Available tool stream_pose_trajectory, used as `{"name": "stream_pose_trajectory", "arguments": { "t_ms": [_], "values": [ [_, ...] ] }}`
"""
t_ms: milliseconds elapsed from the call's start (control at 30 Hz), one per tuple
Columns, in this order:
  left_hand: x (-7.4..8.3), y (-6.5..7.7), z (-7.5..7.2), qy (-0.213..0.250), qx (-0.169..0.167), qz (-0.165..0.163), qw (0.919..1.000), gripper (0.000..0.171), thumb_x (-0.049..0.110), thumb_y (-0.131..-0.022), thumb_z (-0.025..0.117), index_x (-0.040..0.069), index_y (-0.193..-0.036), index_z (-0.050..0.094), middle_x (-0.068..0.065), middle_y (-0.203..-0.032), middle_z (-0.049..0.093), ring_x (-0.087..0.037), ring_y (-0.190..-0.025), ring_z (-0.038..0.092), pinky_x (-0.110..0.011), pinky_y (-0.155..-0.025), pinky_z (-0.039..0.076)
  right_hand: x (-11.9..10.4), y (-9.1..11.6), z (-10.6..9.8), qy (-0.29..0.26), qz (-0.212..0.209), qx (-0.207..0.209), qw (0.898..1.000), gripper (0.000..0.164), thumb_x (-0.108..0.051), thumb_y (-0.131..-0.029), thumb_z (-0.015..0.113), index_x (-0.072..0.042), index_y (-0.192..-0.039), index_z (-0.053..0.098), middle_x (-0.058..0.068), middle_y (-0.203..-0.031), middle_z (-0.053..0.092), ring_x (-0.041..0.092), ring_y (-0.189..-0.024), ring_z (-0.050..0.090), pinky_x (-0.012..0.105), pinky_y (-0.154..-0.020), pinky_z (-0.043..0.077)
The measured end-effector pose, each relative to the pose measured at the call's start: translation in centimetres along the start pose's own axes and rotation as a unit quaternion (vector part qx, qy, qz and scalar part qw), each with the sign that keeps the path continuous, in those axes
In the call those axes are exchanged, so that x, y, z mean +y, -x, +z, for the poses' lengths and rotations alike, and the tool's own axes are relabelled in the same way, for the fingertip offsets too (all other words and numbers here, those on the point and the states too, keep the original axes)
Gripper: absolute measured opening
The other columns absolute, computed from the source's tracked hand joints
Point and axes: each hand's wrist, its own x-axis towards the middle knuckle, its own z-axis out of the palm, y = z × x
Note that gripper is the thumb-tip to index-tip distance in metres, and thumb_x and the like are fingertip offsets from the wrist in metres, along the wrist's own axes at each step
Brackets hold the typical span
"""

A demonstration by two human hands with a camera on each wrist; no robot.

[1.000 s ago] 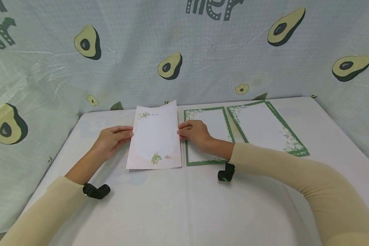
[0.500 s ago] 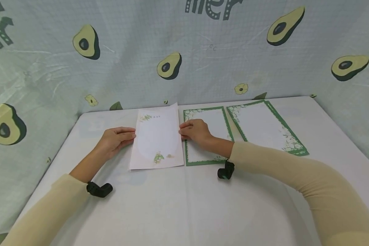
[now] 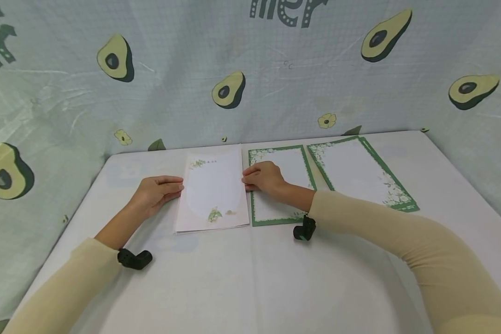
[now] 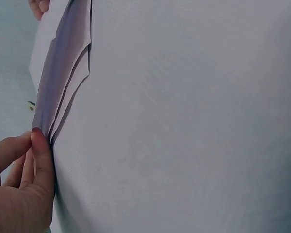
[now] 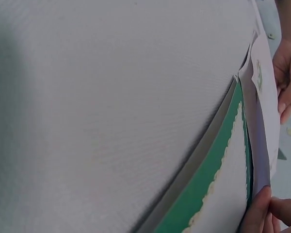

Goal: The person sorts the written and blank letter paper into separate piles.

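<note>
A pale pink sheet of paper (image 3: 213, 190) with a small floral print lies over other sheets on the table's left-middle part. My left hand (image 3: 157, 192) pinches its left edge between thumb and fingers; the left wrist view shows that sheet (image 4: 63, 73) lifted a little, with gaps between layers below. My right hand (image 3: 267, 180) pinches the right edge, also seen in the right wrist view, where the paper (image 5: 259, 131) bends slightly. Under the right hand and wrist lies a green-bordered sheet (image 3: 279, 216), just right of the pink one.
More green-bordered sheets (image 3: 350, 162) lie overlapping and askew farther right. A white cloth covers the table (image 3: 217, 283). Behind it hangs a pale curtain (image 3: 171, 69) printed with avocados, close to the table's back edge.
The pink sheet has shifted slightly right and come down flatter, its raised top right corner lowering. My left hand has moved a little right with it; the right hand stays nearly in place.
</note>
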Motion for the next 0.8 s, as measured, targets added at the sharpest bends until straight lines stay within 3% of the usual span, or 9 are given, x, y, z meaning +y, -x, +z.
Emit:
{"name": "stream_pose_trajectory", "arguments": {
  "t_ms": [433, 800],
  "values": [
    [0.2, -0.3, 0.2, -0.071, 0.013, 0.004, 0.9974, 0.043, 0.008, -0.101, 0.065, -0.006, -0.141, 0.054, -0.010, -0.127, 0.059, -0.003, -0.092, 0.066, -0.018, -0.088, 0.059, -0.7, 0.1, -0.4, 0.012, 0.040, -0.027, 0.999, 0.020, 0.000, -0.094, 0.071, 0.004, -0.114, 0.072, 0.016, -0.105, 0.074, 0.012, -0.070, 0.073, 0.025, -0.071, 0.064],
    [0.3, -0.2, 0.3, -0.088, 0.032, -0.006, 0.9955, 0.043, 0.009, -0.101, 0.064, -0.004, -0.142, 0.054, -0.011, -0.130, 0.057, -0.004, -0.094, 0.065, -0.019, -0.090, 0.058, -1.6, 0.2, -1.0, 0.022, 0.051, -0.060, 0.997, 0.022, -0.003, -0.097, 0.068, 0.006, -0.117, 0.071, 0.014, -0.097, 0.073, 0.014, -0.073, 0.073, 0.026, -0.074, 0.064]
  ]
}}
